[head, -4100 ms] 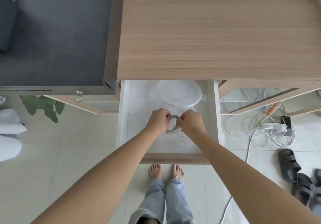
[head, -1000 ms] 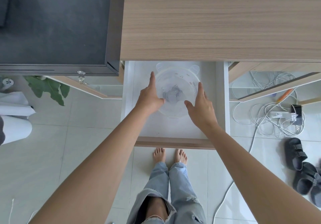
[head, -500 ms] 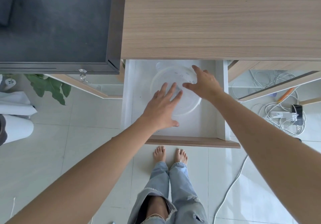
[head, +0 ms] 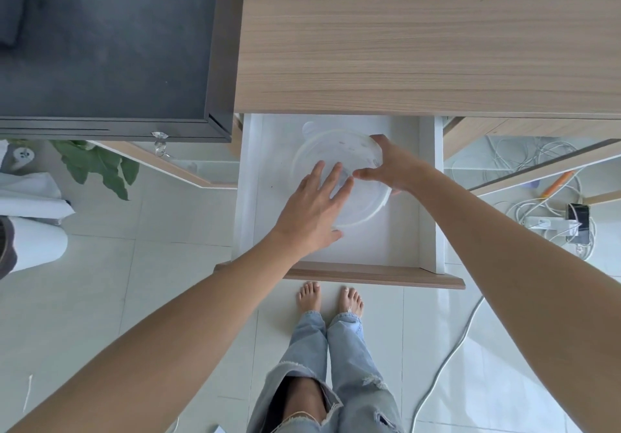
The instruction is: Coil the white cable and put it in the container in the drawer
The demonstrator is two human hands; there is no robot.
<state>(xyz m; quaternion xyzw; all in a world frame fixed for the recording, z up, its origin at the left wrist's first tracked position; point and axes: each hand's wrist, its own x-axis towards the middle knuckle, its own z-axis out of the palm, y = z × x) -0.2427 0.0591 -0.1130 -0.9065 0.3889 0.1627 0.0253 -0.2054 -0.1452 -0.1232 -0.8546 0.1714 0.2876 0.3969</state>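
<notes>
Mid-frame, in the open drawer [head: 426, 197], the left hand [head: 311, 212] lies flat, fingers spread, on the lid [head: 339, 153] of the container [head: 378, 209]; the right hand [head: 395, 170] pinches the lid's right rim. The risk is uneven pressure — one side could stay unseated or the tub could skid. The cable — presumably inside, under both hands — is not clearly visible.
</notes>
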